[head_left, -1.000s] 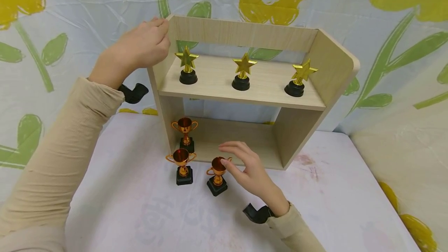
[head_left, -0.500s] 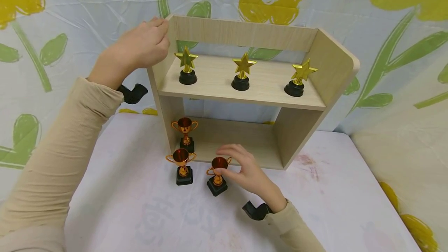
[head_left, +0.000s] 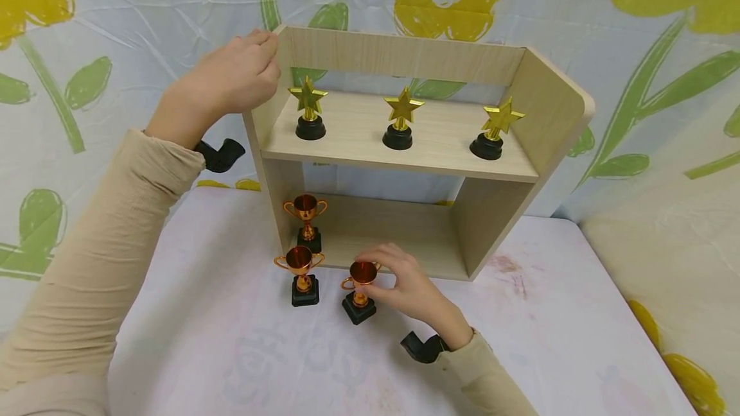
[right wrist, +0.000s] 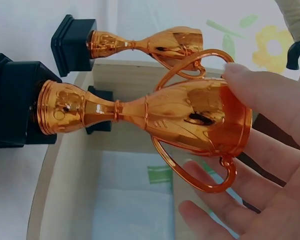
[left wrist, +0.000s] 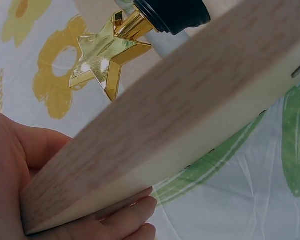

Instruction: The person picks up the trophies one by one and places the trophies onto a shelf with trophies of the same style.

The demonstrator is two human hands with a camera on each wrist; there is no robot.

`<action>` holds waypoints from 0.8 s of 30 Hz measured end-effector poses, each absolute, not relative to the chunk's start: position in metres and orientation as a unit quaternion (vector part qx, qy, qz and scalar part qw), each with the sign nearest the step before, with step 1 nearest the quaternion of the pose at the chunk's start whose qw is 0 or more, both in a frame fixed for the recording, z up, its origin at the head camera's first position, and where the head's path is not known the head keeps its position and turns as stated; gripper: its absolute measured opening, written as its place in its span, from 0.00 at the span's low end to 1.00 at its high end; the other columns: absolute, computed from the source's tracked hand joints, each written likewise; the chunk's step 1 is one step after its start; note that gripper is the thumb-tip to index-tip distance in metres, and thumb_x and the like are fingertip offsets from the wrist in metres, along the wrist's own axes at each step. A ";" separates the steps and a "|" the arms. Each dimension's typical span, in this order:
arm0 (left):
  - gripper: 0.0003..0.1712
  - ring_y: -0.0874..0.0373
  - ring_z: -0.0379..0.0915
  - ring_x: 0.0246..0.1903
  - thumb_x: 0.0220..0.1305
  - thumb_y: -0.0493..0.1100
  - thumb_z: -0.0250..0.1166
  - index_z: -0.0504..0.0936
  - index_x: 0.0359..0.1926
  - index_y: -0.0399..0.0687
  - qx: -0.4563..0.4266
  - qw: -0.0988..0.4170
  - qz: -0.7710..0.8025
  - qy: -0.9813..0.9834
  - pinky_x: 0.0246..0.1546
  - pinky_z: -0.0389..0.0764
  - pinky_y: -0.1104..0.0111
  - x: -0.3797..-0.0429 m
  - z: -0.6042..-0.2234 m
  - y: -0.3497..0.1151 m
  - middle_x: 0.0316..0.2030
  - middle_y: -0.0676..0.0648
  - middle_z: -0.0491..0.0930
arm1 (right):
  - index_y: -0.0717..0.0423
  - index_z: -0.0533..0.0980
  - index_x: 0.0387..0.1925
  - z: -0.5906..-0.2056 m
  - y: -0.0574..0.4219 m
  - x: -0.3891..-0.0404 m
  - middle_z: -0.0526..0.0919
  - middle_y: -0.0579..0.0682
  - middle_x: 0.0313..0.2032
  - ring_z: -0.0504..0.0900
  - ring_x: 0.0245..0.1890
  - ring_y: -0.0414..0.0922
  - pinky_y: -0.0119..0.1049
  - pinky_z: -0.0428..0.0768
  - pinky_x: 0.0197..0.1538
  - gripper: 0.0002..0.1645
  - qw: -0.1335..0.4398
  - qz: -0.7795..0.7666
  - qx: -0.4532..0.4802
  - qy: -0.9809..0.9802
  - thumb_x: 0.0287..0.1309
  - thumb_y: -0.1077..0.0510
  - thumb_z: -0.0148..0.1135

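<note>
A small wooden shelf (head_left: 405, 165) stands on the table. My left hand (head_left: 237, 76) grips the top of its left side panel (left wrist: 140, 130), thumb on one face and fingers on the other. My right hand (head_left: 407, 281) is around the bowl of a bronze trophy cup (head_left: 360, 297), thumb in front and fingers behind. That cup's black base rests on the table before the shelf. To its left stands a second trophy cup (head_left: 300, 268). A third trophy cup (head_left: 306, 214) is upright on the lower shelf at the left.
Three gold star trophies with black bases stand spaced out on the upper shelf: a left one (head_left: 309, 111), a middle one (head_left: 401, 117) and a right one (head_left: 496, 130). A flowered cloth (head_left: 665, 82) hangs behind, and a pale cover lies over the table (head_left: 549, 339).
My right hand has come down a little and closed around the bowl of the nearest right trophy cup. My left hand and the shelf have stayed in place.
</note>
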State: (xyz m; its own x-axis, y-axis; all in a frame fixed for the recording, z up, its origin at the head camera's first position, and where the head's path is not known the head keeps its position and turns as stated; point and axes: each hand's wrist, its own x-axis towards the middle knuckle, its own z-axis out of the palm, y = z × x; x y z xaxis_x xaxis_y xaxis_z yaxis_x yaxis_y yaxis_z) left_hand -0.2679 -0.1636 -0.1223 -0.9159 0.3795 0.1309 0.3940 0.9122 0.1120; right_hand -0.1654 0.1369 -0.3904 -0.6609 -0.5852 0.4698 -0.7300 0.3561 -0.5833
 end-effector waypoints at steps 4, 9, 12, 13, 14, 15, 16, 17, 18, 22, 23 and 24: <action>0.35 0.38 0.30 0.76 0.72 0.42 0.25 0.41 0.76 0.29 -0.200 0.054 -0.066 -0.976 0.76 0.34 0.52 -0.268 -0.123 -0.163 0.77 0.33 0.39 | 0.52 0.81 0.54 -0.390 0.139 -0.165 0.83 0.44 0.51 0.77 0.53 0.42 0.42 0.81 0.54 0.27 0.085 0.393 0.399 -0.824 0.50 0.56 0.78; 0.35 0.37 0.30 0.75 0.73 0.42 0.25 0.41 0.76 0.29 -0.200 0.053 -0.065 -0.976 0.76 0.35 0.51 -0.269 -0.125 -0.163 0.76 0.33 0.39 | 0.52 0.81 0.54 -0.391 0.140 -0.165 0.83 0.44 0.50 0.78 0.52 0.42 0.42 0.82 0.53 0.28 0.085 0.388 0.392 -0.830 0.49 0.56 0.78; 0.35 0.37 0.31 0.75 0.73 0.42 0.25 0.42 0.76 0.29 -0.198 0.058 -0.069 -0.976 0.76 0.36 0.50 -0.269 -0.125 -0.163 0.76 0.33 0.40 | 0.53 0.81 0.54 -0.392 0.140 -0.166 0.84 0.44 0.49 0.78 0.51 0.42 0.41 0.83 0.51 0.28 0.088 0.389 0.393 -0.829 0.49 0.56 0.78; 0.35 0.37 0.31 0.75 0.73 0.42 0.25 0.42 0.76 0.29 -0.197 0.057 -0.071 -0.976 0.76 0.36 0.50 -0.269 -0.125 -0.163 0.76 0.33 0.40 | 0.53 0.81 0.54 -0.392 0.139 -0.166 0.84 0.44 0.49 0.79 0.50 0.42 0.41 0.83 0.50 0.28 0.090 0.390 0.393 -0.828 0.49 0.56 0.78; 0.35 0.37 0.31 0.75 0.73 0.42 0.25 0.42 0.76 0.29 -0.197 0.058 -0.072 -0.976 0.76 0.36 0.50 -0.269 -0.125 -0.163 0.76 0.33 0.40 | 0.54 0.81 0.53 -0.392 0.139 -0.166 0.84 0.44 0.48 0.79 0.49 0.42 0.41 0.83 0.50 0.28 0.093 0.390 0.394 -0.827 0.49 0.56 0.78; 0.35 0.37 0.32 0.75 0.73 0.42 0.26 0.43 0.76 0.29 -0.198 0.060 -0.074 -0.976 0.76 0.37 0.50 -0.268 -0.125 -0.163 0.76 0.33 0.41 | 0.54 0.81 0.53 -0.392 0.139 -0.166 0.84 0.44 0.48 0.79 0.49 0.42 0.41 0.83 0.49 0.28 0.095 0.392 0.395 -0.825 0.49 0.56 0.78; 0.35 0.37 0.31 0.75 0.73 0.42 0.26 0.43 0.76 0.29 -0.198 0.061 -0.073 -0.976 0.76 0.36 0.51 -0.268 -0.125 -0.163 0.76 0.33 0.41 | 0.54 0.81 0.53 -0.392 0.138 -0.166 0.84 0.44 0.48 0.79 0.48 0.42 0.41 0.83 0.49 0.28 0.098 0.394 0.396 -0.824 0.49 0.56 0.78; 0.35 0.37 0.32 0.75 0.73 0.42 0.26 0.43 0.76 0.29 -0.197 0.060 -0.074 -0.976 0.76 0.36 0.50 -0.268 -0.125 -0.163 0.76 0.33 0.41 | 0.55 0.81 0.53 -0.392 0.138 -0.167 0.84 0.44 0.47 0.79 0.48 0.42 0.41 0.83 0.48 0.28 0.100 0.396 0.396 -0.822 0.49 0.56 0.78; 0.35 0.37 0.32 0.75 0.72 0.42 0.26 0.43 0.76 0.29 -0.196 0.061 -0.074 -0.976 0.76 0.37 0.50 -0.268 -0.125 -0.163 0.77 0.33 0.41 | 0.55 0.81 0.53 -0.392 0.138 -0.167 0.85 0.45 0.47 0.79 0.47 0.42 0.41 0.83 0.48 0.28 0.102 0.398 0.397 -0.821 0.49 0.56 0.78; 0.35 0.35 0.34 0.75 0.72 0.41 0.26 0.44 0.76 0.29 -0.196 0.065 -0.076 -0.975 0.76 0.39 0.49 -0.268 -0.124 -0.163 0.76 0.33 0.42 | 0.55 0.82 0.53 -0.391 0.138 -0.167 0.85 0.45 0.46 0.79 0.47 0.42 0.41 0.83 0.47 0.28 0.113 0.402 0.391 -0.820 0.48 0.56 0.79; 0.35 0.35 0.34 0.75 0.72 0.41 0.26 0.45 0.76 0.29 -0.196 0.064 -0.076 -0.976 0.76 0.39 0.49 -0.268 -0.124 -0.163 0.76 0.33 0.42 | 0.55 0.82 0.52 -0.391 0.138 -0.167 0.84 0.44 0.46 0.79 0.47 0.42 0.40 0.83 0.47 0.28 0.117 0.403 0.388 -0.821 0.48 0.56 0.79; 0.35 0.36 0.33 0.75 0.72 0.41 0.26 0.44 0.76 0.29 -0.195 0.063 -0.074 -0.976 0.76 0.39 0.49 -0.268 -0.123 -0.163 0.76 0.33 0.42 | 0.55 0.82 0.52 -0.391 0.138 -0.167 0.84 0.44 0.46 0.79 0.46 0.42 0.40 0.83 0.47 0.28 0.120 0.405 0.386 -0.820 0.48 0.56 0.79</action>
